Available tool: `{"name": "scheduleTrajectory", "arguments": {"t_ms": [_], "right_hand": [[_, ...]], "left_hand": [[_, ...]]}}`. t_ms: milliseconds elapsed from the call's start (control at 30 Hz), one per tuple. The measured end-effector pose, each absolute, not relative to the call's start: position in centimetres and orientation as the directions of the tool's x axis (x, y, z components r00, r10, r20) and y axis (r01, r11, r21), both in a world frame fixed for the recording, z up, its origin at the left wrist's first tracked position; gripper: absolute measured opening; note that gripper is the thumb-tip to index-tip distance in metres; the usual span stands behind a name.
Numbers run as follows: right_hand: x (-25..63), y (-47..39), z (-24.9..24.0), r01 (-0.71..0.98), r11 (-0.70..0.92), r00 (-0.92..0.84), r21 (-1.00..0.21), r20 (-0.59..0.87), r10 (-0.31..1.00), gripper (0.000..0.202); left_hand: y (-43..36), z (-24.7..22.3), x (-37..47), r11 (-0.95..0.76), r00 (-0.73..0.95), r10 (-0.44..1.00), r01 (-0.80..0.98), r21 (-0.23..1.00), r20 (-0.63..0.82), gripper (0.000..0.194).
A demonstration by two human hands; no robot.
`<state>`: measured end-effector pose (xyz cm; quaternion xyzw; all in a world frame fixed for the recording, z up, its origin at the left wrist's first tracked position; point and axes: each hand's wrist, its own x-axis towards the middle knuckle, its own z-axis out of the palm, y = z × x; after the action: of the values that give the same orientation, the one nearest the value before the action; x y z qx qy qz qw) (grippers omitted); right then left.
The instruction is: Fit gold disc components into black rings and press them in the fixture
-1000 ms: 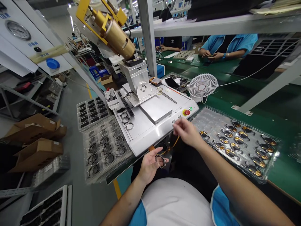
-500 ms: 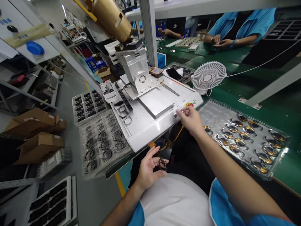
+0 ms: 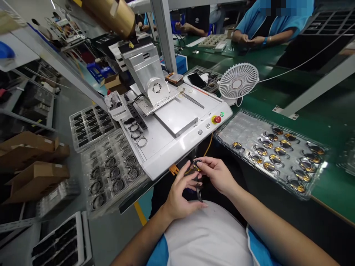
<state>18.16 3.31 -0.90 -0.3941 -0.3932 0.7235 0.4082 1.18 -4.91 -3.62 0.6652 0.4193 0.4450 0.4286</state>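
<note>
Near my lap, my left hand (image 3: 180,195) holds a dark ring (image 3: 199,193) between thumb and fingers. My right hand (image 3: 217,173) pinches a small round part (image 3: 197,165) with a dark rim and a yellowish face, close to the fingertips of my left hand. Both hands are in front of the white machine base (image 3: 166,147). To the right, a clear tray (image 3: 235,127) holds several round gold-and-black parts with curved strips. On the left, another clear tray (image 3: 90,157) holds several dark rings.
A metal fixture (image 3: 156,88) stands on the machine base beside tweezers (image 3: 194,99), loose rings (image 3: 142,142) and a red button (image 3: 217,119). A white fan (image 3: 238,83) is behind the right tray. Co-workers' hands (image 3: 251,40) are across the green table.
My right hand has moved from the machine's front buttons down to my left hand and now pinches a round part. The view has shifted slightly, and the red button is uncovered.
</note>
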Motion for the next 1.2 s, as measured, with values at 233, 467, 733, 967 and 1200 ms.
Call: {"name": "scheduleTrajectory", "arguments": {"t_ms": [233, 467, 733, 967, 1200], "right_hand": [[18.9, 3.4, -0.6, -0.152, -0.398, -0.382, -0.905, -0.317, 0.868, 0.049], [19.5, 3.5, 0.0, -0.142, -0.442, -0.395, -0.886, -0.359, 0.846, 0.054], [19.3, 3.0, -0.9, -0.131, -0.457, -0.361, -0.879, -0.387, 0.848, 0.054], [19.3, 3.0, -0.9, -0.176, -0.480, -0.380, -0.859, -0.391, 0.838, 0.051], [17.5, 1.2, 0.8, -0.205, -0.676, -0.561, -0.707, -0.481, 0.674, 0.048]], "left_hand": [[-4.8, -4.1, 0.6, -0.331, 0.280, 0.920, 0.175, 0.927, 0.275, 0.092], [-5.0, -4.1, -0.1, -0.524, 0.418, 0.848, 0.566, 0.637, 0.326, 0.083], [-4.8, -2.0, 0.1, -0.530, 0.548, 0.836, 0.789, 0.310, 0.033, 0.066], [-3.9, -2.8, -1.1, -0.338, 0.291, 0.924, 0.318, 0.886, 0.248, 0.070], [-4.0, -4.6, 0.2, -0.242, -0.063, 0.970, -0.381, 0.892, 0.237, 0.055]]}}
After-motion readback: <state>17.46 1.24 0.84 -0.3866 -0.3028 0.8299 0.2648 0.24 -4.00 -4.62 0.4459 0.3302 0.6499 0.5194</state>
